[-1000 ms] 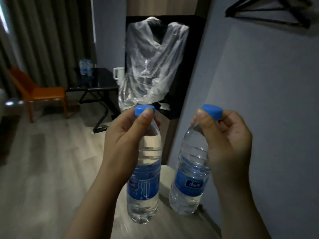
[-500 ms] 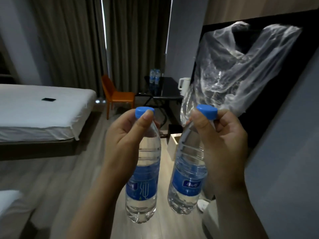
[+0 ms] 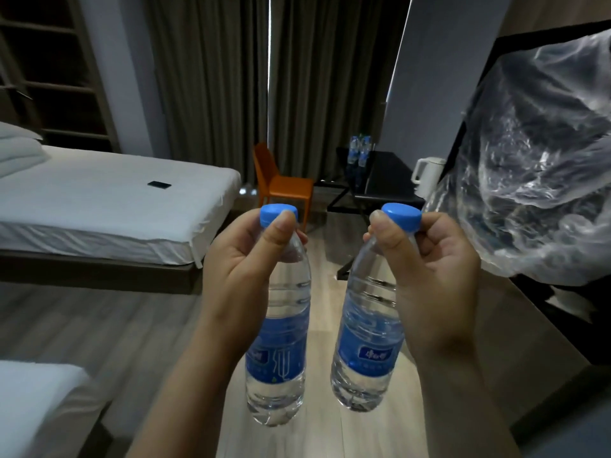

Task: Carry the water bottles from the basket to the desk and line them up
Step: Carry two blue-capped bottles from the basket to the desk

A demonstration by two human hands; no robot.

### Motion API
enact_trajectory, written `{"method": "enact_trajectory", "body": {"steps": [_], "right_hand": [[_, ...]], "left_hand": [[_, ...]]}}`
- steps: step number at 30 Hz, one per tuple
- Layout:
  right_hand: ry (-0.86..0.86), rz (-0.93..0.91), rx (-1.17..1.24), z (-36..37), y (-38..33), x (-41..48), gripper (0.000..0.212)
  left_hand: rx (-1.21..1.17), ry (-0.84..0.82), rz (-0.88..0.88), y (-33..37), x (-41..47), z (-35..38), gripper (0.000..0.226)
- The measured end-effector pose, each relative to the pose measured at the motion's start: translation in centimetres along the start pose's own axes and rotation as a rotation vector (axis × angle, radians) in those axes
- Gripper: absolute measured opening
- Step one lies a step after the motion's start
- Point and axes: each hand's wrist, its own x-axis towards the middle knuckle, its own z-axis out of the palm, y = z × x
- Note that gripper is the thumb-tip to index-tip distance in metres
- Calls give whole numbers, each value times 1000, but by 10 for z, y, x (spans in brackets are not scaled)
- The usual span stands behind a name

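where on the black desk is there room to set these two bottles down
The desk looks bare between the bottles standing at its far left corner and the white kettle on its right. Crowded: that far corner, and beside the kettle.

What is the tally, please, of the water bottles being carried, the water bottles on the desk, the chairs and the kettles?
Clear plastic water bottles with blue caps, carried: 2 (left bottle, right bottle)
Distant bottles on the black desk: 2 that can be made out; they are far and small
Orange plastic chair: 1
White kettle: 1
Total: 6
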Motion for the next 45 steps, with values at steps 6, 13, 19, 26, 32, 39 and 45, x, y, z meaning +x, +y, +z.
{"method": "enact_trajectory", "body": {"steps": [6,13,19,26,32,39,45], "right_hand": [[11,-20,-31,79,42,51,32],[62,-34,-84,142,87,109,33],[79,-45,-103,170,135,166,35],[80,-39,-96,187,202,258,29],[81,-54,-86,198,246,358,31],[72,-59,-105,218,299,456,27],[96,-74,-111,254,348,535,27]], "left_hand": [[19,-5,0,-40,91,-48,28],[30,-30,9,-83,177,-77,27],[43,-50,-6,-130,244,-78,25],[79,-58,13,-190,339,-52,27],[81,-46,16,-228,431,-15,28],[88,-32,5,-271,528,11,30],[69,-38,3,-321,620,15,32]]}}
